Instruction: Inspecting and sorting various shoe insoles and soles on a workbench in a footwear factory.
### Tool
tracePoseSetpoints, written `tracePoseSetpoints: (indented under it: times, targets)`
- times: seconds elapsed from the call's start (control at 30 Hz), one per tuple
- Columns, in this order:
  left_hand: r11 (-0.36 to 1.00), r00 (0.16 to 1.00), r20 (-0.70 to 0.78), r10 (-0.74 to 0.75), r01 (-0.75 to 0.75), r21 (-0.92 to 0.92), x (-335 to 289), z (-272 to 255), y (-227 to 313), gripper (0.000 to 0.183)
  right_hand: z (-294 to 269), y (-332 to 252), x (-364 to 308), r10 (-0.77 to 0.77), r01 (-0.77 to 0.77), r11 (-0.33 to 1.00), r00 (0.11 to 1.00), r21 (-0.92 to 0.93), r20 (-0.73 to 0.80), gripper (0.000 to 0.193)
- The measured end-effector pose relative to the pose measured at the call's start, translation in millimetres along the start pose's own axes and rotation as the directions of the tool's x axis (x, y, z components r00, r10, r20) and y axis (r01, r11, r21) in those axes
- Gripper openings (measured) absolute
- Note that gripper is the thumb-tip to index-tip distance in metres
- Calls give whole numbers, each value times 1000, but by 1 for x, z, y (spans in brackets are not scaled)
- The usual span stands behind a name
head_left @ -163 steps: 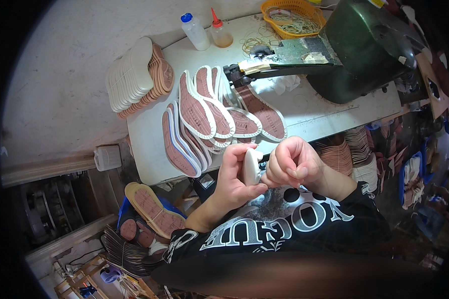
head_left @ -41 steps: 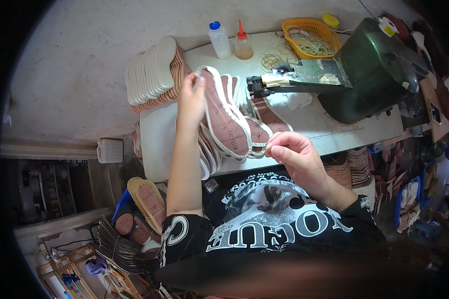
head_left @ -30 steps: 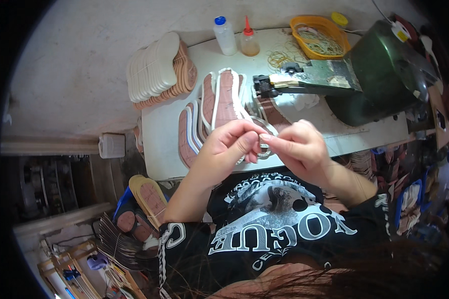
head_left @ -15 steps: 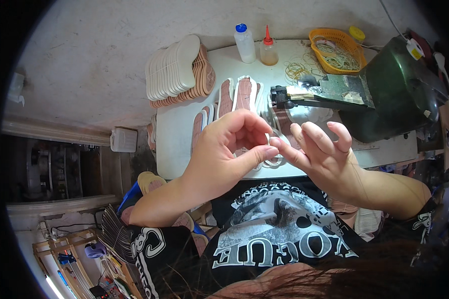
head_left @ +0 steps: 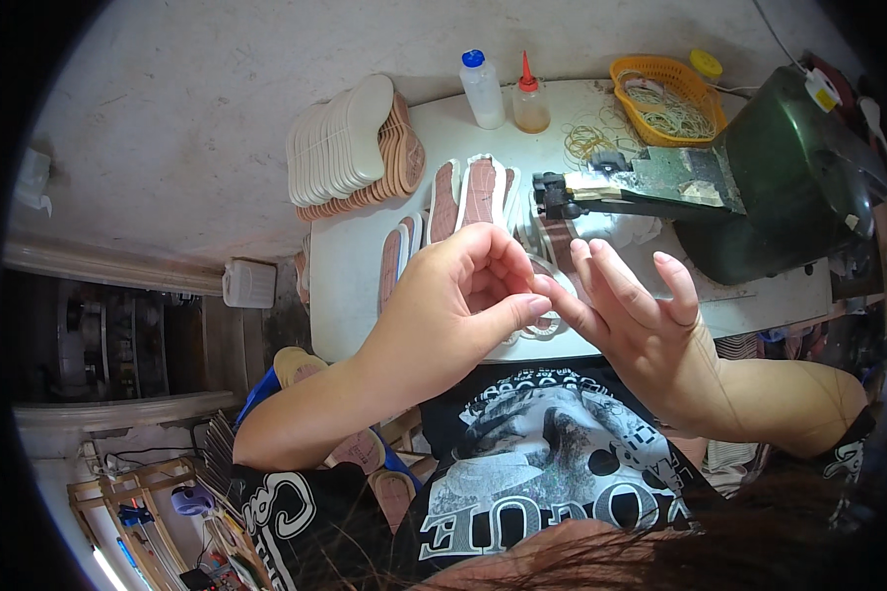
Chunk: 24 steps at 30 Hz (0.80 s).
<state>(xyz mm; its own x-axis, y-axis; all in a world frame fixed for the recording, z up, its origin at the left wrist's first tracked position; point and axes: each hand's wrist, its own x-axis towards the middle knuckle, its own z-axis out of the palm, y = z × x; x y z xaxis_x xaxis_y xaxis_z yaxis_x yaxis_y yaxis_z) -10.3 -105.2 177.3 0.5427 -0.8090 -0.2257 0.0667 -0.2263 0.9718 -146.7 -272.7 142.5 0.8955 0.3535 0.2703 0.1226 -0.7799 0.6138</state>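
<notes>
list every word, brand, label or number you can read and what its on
Black shirt: large pale lettering, legible, not copied here.
Small curved lettering above its printed picture: too small to read reliably.
Left sleeve: pale lettering, partly hidden, not copied.
Brown insoles: no readable text.

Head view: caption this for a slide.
Left hand and right hand meet at the fingertips, in front of white-edged soles on a worktable.

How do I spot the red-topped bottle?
On the white table, look toward the wall. Left of the yellow basket stands the red-topped bottle, amber liquid in its bottom. Its pointed nozzle sets it apart from the blue-capped bottle to its left.
</notes>
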Motion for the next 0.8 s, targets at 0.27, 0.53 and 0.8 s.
tracePoseSetpoints:
  times: [0.27, 0.53, 0.8]
  targets:
    - [1000, 999, 47, -10, 10, 6, 3, -1, -5, 20, -7, 1, -2, -35, 34, 999, 995, 8, 98, 78]
    - [987, 982, 133, -131, 116, 115, 4, -4, -2, 16, -12, 1, -7, -97, 104, 994, 980, -28, 176, 81]
    - [976, 966, 154, -208, 215, -29, 6, -9, -4, 12, -7, -6, -6, -77, 79, 997, 988, -9, 131, 82]
